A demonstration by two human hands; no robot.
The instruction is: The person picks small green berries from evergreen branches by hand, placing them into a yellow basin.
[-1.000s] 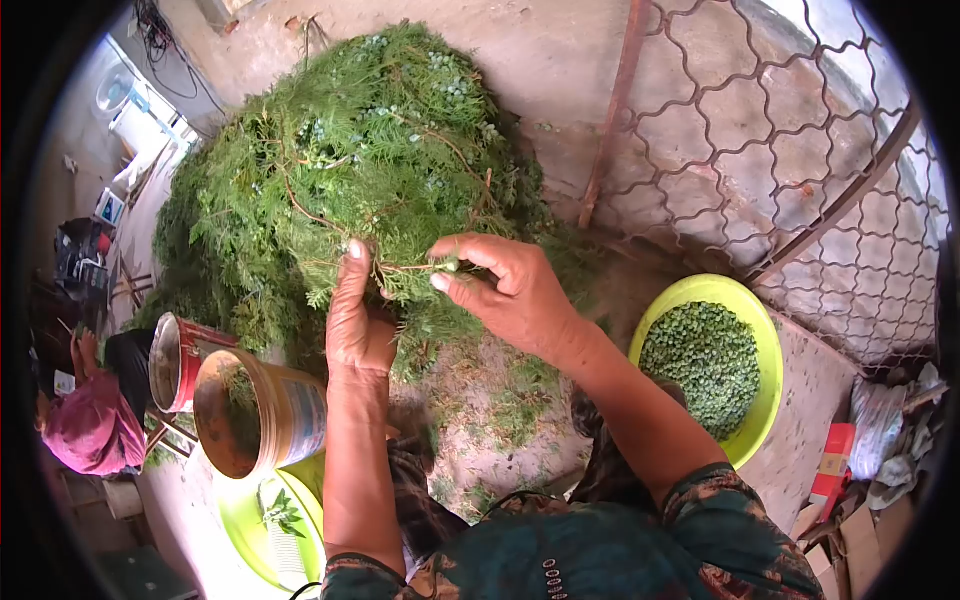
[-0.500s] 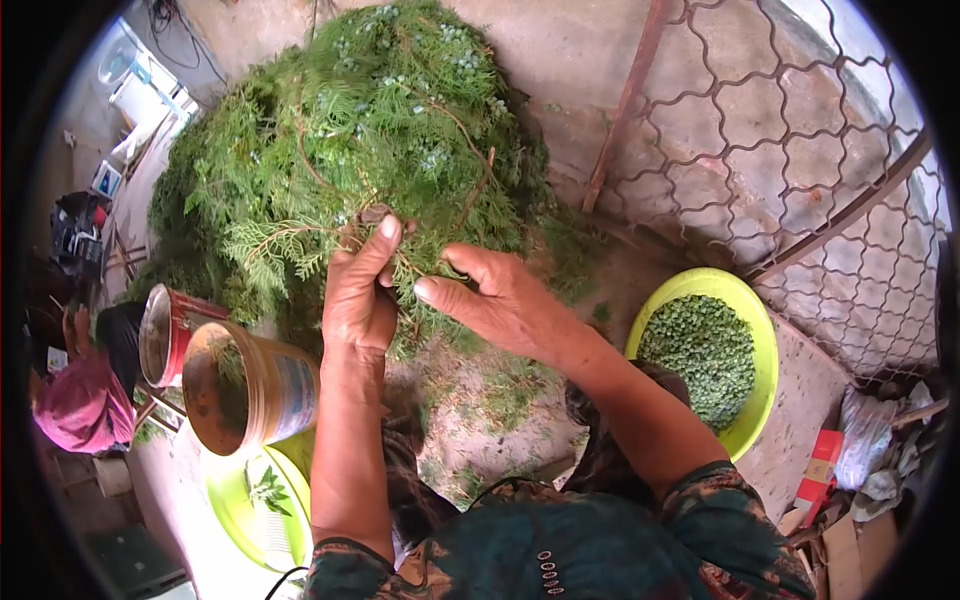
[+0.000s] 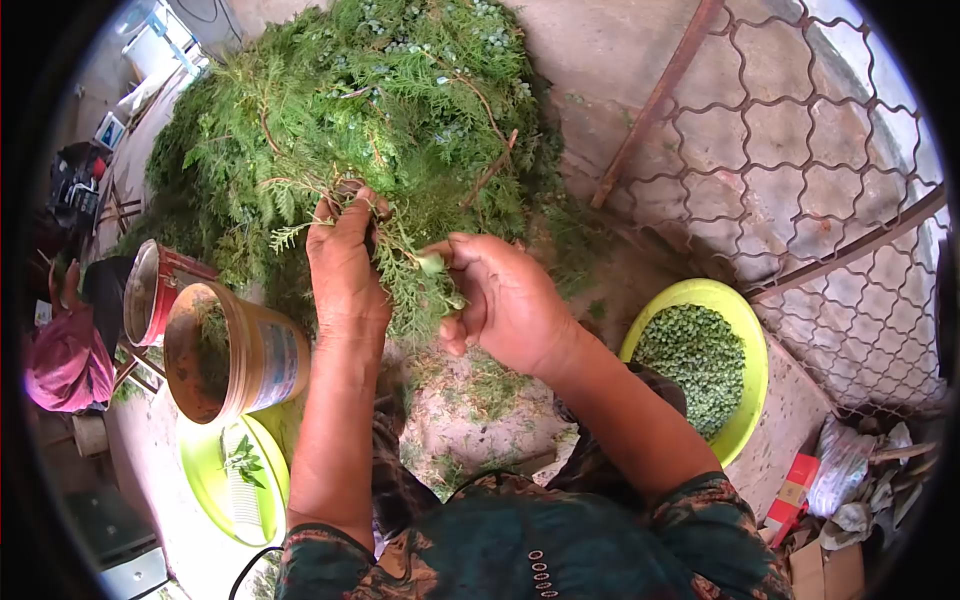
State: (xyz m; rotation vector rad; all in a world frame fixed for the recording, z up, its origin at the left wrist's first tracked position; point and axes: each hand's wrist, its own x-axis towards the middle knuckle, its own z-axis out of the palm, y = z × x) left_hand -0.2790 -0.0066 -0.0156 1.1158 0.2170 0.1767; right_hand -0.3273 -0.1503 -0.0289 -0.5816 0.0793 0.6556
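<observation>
My left hand (image 3: 345, 260) is closed on a leafy green sprig (image 3: 405, 275) in front of a big heap of cut branches (image 3: 400, 120) with pale blue-green berries. The sprig hangs down between my two hands. My right hand (image 3: 505, 305) is beside it, fingers curled, with thumb and forefinger together at the sprig's edge; whatever it pinches is too small to make out. To the right, a yellow-green basin (image 3: 757, 385) holds many small green berries (image 3: 690, 365).
At left are a tan bucket (image 3: 250, 355), a red bucket (image 3: 150, 300), a yellow-green basin (image 3: 200, 480) with a sprig, and another person in a pink garment (image 3: 70, 360). A wire mesh panel (image 3: 800, 165) and cardboard (image 3: 828, 570) are at right.
My right hand has turned and its fingers have curled in beside the sprig. The leafy part now hangs lower between my hands. The whole view has shifted slightly.
</observation>
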